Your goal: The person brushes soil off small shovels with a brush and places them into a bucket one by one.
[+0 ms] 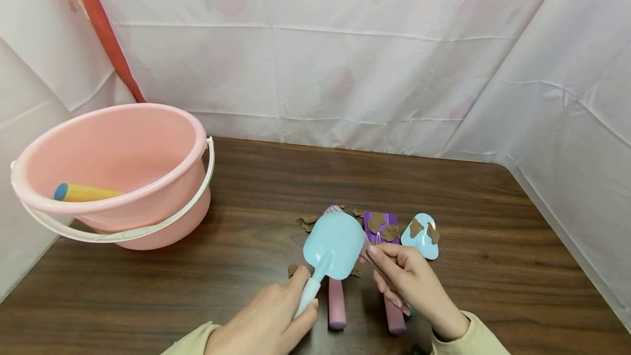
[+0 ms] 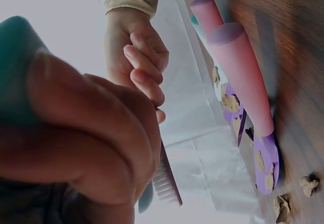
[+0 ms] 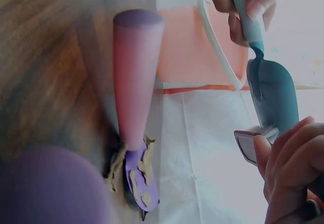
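Note:
My left hand (image 1: 268, 311) grips the pale handle of a light blue toy shovel (image 1: 340, 237), its rounded blade raised over the table. In my right hand (image 1: 411, 278), thumb and fingers pinch a small mauve brush (image 3: 246, 147) with pale bristles. The bristles are at the shovel blade's edge in the right wrist view; whether they touch it I cannot tell. Beneath the hands lie two toy tools with pink handles; one handle (image 1: 337, 305) is below the shovel and the other (image 1: 394, 316) below my right hand. A purple blade (image 1: 370, 221) carries brown clay-like flakes.
A second light blue blade (image 1: 423, 242) with brown flakes lies to the right. More brown bits (image 1: 308, 222) are scattered around the tools. At the left stands a pink bucket (image 1: 197, 210) with a white handle; a yellow stick (image 1: 91, 193) with a blue end is inside. White cloth (image 1: 320, 70) hangs behind.

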Available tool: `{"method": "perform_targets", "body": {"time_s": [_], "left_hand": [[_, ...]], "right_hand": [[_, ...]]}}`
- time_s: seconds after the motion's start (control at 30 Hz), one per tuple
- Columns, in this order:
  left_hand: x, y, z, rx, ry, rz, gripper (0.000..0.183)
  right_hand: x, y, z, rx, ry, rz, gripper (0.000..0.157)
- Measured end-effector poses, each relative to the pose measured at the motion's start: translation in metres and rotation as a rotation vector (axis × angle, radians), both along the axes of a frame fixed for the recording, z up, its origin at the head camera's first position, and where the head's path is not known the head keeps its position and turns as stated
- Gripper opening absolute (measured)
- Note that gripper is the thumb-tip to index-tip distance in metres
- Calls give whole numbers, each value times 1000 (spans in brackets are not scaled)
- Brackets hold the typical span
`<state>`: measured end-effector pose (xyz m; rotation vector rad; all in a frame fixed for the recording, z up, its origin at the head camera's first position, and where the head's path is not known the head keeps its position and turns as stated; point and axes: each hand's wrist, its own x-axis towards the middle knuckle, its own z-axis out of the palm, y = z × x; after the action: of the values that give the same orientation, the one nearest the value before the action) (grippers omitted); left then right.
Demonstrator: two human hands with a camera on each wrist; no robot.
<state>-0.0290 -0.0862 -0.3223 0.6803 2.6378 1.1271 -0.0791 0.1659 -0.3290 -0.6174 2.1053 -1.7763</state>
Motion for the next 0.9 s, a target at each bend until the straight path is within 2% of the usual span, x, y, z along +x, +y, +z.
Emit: {"method": "perform_targets", "body": {"time_s": [0.33,0.6,0.7,0.9], "left_hand": [[1,1,-1,16,-6,-22,20],[1,-5,4,33,36,-39,16],[2,-10,8,40,68,-29,16],[1,-21,14,68,124,18,15]], "right_hand": [[-4,6,6,-5,4,-63,35],[-4,10,10,-23,7,-88,34],[-4,14,12,-51,-3,-119,30],[-3,18,11,-55,-26,-115,29]]}}
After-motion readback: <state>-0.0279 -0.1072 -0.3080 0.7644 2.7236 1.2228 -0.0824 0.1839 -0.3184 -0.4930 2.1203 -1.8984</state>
